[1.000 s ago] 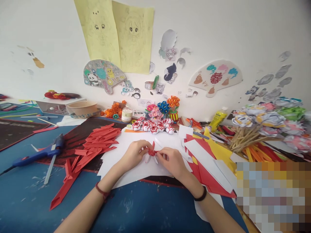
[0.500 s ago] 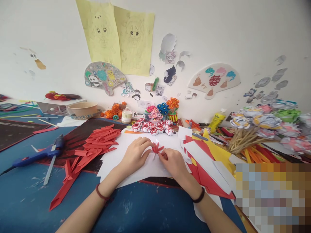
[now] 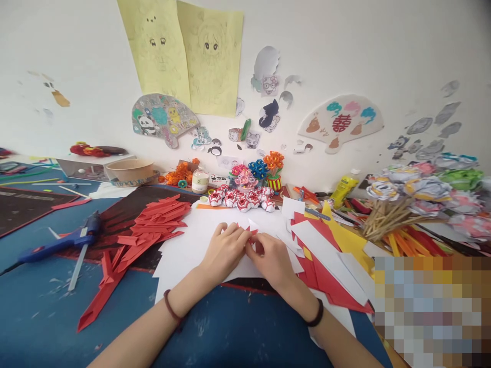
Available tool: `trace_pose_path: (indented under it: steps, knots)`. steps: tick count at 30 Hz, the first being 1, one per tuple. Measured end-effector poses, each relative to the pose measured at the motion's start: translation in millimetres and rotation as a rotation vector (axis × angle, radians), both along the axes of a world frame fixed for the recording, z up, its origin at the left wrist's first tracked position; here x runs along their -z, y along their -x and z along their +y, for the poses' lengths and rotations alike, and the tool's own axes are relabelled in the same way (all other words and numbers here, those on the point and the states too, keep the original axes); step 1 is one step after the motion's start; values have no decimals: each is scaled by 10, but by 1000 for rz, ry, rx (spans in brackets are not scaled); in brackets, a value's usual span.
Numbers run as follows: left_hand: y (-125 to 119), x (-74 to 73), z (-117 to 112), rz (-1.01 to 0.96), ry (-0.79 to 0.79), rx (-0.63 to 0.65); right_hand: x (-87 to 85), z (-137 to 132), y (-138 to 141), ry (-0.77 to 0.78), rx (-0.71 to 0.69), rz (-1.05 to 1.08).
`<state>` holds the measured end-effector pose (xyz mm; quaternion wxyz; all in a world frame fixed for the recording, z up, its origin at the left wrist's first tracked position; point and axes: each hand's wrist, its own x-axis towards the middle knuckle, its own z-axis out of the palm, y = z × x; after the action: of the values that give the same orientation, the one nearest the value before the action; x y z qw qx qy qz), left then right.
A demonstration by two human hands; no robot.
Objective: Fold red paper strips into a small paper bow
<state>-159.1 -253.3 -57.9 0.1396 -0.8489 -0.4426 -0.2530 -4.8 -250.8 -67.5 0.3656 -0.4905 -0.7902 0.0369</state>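
Note:
A small red folded-paper flower (image 3: 251,229) is held between my two hands above white paper sheets (image 3: 203,230); most of it is hidden by my fingers. My left hand (image 3: 228,251) is closed on its left side, with fingertips pressed to the paper. From the other side, my right hand (image 3: 271,256) pinches it between thumb and forefinger. Just behind my hands sit several red-and-white paper flowers (image 3: 244,200). To the left lies a pile of folded red paper strips (image 3: 157,222).
A blue glue gun (image 3: 57,246) rests on the table at left. Red paper sheets (image 3: 330,286) and white strips lie at right, near paper flowers on sticks (image 3: 383,217). A yellow bottle (image 3: 344,190) and a round bowl (image 3: 129,171) stand along the wall.
My left hand has shifted right and its fingers have closed in over the red paper flower, covering more of it. My right hand keeps its pinch nearly in place.

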Motion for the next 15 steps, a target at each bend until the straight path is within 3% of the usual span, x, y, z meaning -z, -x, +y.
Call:
trace_pose_path:
  steps: [5, 15]
  knots:
    - [137, -92, 18, -110, 42, 24, -45, 61, -63, 58, -164, 113]
    - [154, -125, -17, -219, 88, 43, -25, 90, -132, -10, -187, 41]
